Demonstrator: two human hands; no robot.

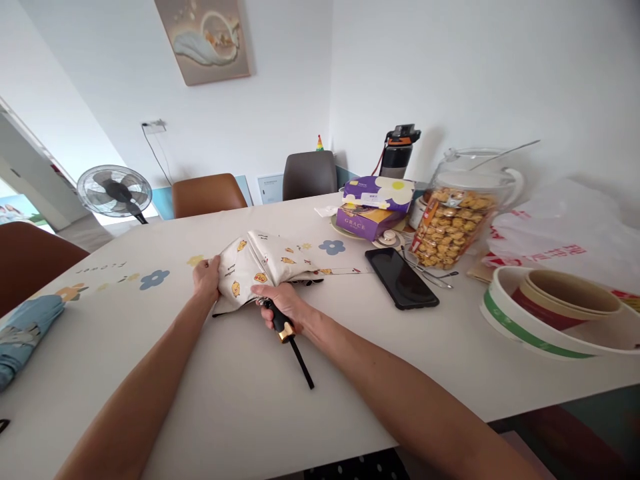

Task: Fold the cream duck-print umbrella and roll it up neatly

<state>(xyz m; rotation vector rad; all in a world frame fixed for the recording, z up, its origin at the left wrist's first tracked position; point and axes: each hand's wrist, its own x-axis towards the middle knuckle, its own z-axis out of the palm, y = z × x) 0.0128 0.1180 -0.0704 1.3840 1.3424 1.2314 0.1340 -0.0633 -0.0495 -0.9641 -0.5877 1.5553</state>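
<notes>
A cream umbrella (255,267) printed with small yellow ducks lies partly folded on the table, its canopy panels loose and spread away from me. My right hand (285,307) is wrapped round its black handle (275,319), thumb up near the canopy's edge. A gold band and a black strap (302,363) hang from the handle's near end. At the canopy's left edge, my left hand (207,279) pinches the cloth, fingers partly hidden behind it. Off to the far left lies a second umbrella (27,333), light blue and folded.
Right of the umbrella lies a black phone (401,278), with glasses (434,272) beside it. Farther back are a purple box (367,222), a tissue pack (379,193), a dark bottle (397,152) and a snack-filled jar (450,227). Tape rolls (540,340) and a plastic bag (565,227) stand at right.
</notes>
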